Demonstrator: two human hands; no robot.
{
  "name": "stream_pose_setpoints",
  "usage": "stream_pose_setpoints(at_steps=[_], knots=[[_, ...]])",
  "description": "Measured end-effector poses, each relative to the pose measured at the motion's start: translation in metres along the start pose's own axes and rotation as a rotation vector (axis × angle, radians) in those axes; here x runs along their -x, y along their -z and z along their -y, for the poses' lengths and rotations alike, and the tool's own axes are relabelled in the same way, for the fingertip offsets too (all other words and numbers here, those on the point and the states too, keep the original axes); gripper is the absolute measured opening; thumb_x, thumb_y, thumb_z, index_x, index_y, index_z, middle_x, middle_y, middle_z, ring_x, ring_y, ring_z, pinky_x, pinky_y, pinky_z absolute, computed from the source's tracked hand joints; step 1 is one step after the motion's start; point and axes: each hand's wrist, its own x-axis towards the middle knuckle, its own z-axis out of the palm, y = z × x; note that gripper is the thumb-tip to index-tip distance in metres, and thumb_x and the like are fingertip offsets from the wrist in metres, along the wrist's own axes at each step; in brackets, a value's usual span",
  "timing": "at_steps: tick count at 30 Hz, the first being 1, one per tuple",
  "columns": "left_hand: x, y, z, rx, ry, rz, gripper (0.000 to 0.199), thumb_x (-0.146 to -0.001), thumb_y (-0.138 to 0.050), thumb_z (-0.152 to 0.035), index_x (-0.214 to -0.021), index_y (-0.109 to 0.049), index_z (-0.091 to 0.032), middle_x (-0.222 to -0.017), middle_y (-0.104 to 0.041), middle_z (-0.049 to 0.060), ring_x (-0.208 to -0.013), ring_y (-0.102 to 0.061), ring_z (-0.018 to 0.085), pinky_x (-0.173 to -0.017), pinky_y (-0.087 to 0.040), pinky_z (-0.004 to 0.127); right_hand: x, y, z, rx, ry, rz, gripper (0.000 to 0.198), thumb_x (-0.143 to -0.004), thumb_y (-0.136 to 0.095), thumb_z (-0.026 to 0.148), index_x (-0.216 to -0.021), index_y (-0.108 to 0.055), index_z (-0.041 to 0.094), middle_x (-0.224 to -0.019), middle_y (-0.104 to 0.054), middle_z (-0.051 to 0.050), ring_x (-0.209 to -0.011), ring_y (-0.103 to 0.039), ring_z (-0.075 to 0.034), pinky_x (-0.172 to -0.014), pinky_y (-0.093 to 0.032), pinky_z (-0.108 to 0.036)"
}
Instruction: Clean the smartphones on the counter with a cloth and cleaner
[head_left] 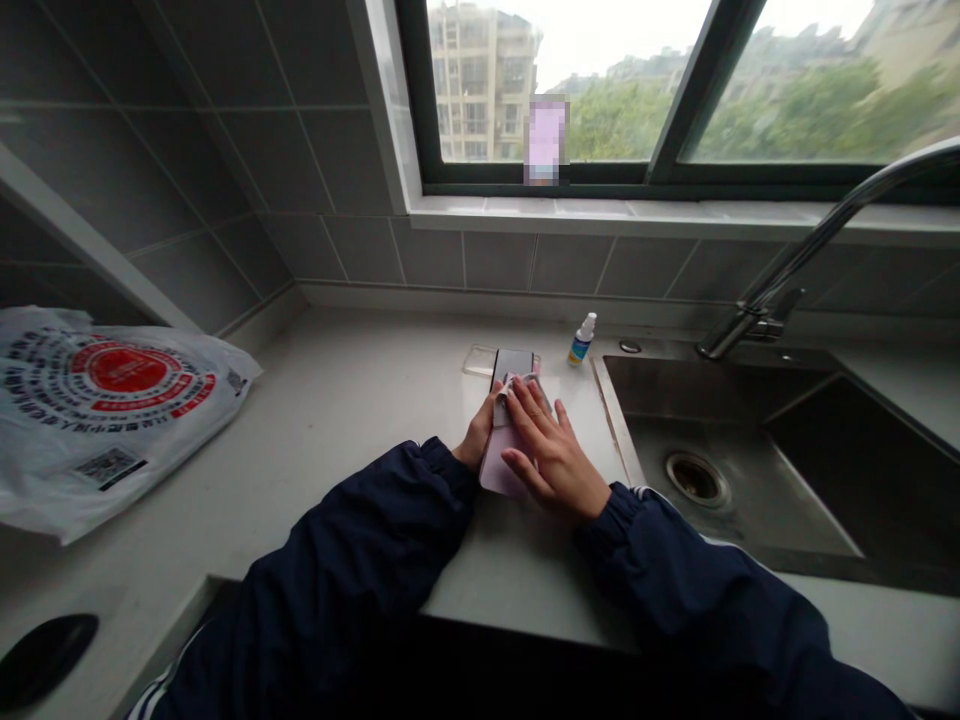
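Observation:
A pinkish-purple phone (501,466) lies tilted under my hands above the counter, its far end grey. My left hand (477,432) is closed around its left edge. Across the upper part of the phone, my right hand (553,450) lies with fingers stretched out and thumb spread. Under its fingertips is a crumpled greyish-white cloth (504,400), pressed against the phone and partly hidden. Behind the phone rests a clear, thin phone case (477,361), partly covered. A small white bottle (580,342) with a blue and yellow label stands upright to the right.
A steel sink (750,500) with a chrome faucet (787,250) is at the right. On the left sits a white plastic bag (97,450) with red and black print. A black oval object (46,655) lies at lower left. The window (600,100) is ahead.

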Motion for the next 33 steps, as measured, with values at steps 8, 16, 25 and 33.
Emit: stream_pose_setpoints(at_steps=[8, 16, 25, 33], knots=[[-0.003, 0.006, 0.003, -0.054, -0.058, 0.142, 0.052, -0.106, -0.034, -0.039, -0.137, -0.06, -0.008, -0.127, -0.071, 0.015, -0.134, -0.057, 0.024, -0.119, -0.034, 0.034, -0.001, -0.003, -0.005, -0.005, -0.107, -0.052, 0.073, -0.105, -0.036, 0.052, -0.164, 0.0, 0.029, -0.171, -0.012, -0.012, -0.158, -0.011, -0.033, -0.117, -0.022, -0.073], [-0.008, 0.012, -0.012, -0.024, -0.042, -0.024, 0.066, -0.101, -0.033, -0.059, -0.126, -0.065, -0.006, -0.102, -0.076, 0.019, -0.105, -0.072, 0.031, -0.101, -0.052, 0.045, 0.0, -0.001, 0.001, -0.037, -0.09, 0.003, 0.063, -0.105, -0.039, 0.046, -0.163, -0.023, 0.026, -0.166, -0.028, -0.013, -0.155, -0.023, -0.033, -0.117, -0.026, -0.071], [-0.01, 0.019, -0.02, -0.096, -0.12, -0.136, 0.077, -0.097, -0.03, -0.068, -0.1, -0.072, -0.004, -0.073, -0.071, 0.016, -0.061, -0.066, 0.023, -0.071, -0.055, 0.037, 0.004, 0.01, 0.013, -0.127, 0.155, 0.025, 0.055, -0.101, -0.053, 0.041, -0.152, -0.046, 0.024, -0.156, -0.049, -0.011, -0.151, -0.036, -0.032, -0.121, -0.023, -0.068], [-0.014, 0.03, -0.021, -0.212, -0.119, -0.105, 0.085, -0.094, -0.024, -0.076, -0.093, -0.074, -0.006, -0.077, -0.073, 0.017, -0.065, -0.069, 0.023, -0.069, -0.055, 0.034, 0.003, 0.014, 0.016, -0.178, 0.321, 0.041, 0.054, -0.097, -0.058, 0.041, -0.146, -0.054, 0.021, -0.152, -0.054, -0.01, -0.149, -0.039, -0.029, -0.126, -0.022, -0.055]])
